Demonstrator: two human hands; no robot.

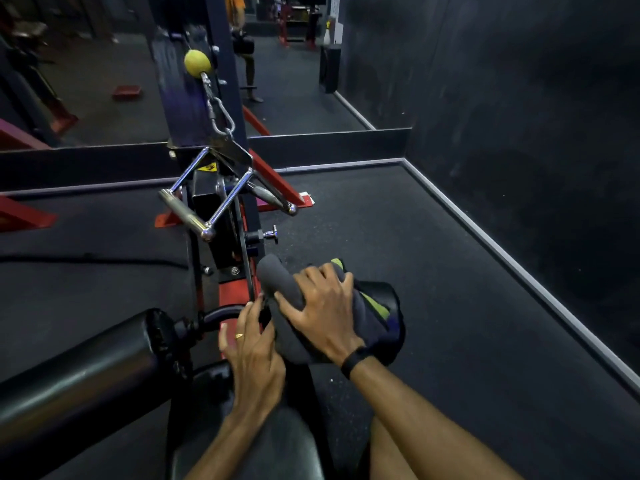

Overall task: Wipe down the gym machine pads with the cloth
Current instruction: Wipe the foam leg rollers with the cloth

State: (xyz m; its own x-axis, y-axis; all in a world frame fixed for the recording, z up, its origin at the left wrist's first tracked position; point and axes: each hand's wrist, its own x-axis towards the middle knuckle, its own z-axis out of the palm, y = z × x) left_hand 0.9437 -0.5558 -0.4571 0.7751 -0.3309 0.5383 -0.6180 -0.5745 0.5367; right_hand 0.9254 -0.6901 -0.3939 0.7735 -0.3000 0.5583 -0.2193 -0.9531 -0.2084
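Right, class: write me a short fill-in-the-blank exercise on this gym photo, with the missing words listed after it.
1. The right hand presses a dark ____ onto the right roller pad.
2. The chrome handle hangs from a cable with a ____ ball above it.
3. The band on the right wrist is ____.
4. A ring sits on a finger of the ____ hand.

Missing words: cloth; yellow; black; left

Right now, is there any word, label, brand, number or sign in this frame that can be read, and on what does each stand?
None can be read.
Yellow sticker on the black machine frame behind the chrome V-handle: a dark mark, too blurred to read.
Black wristband on the right hand: no visible text.
Cloth, green and dark patches: no lettering visible.
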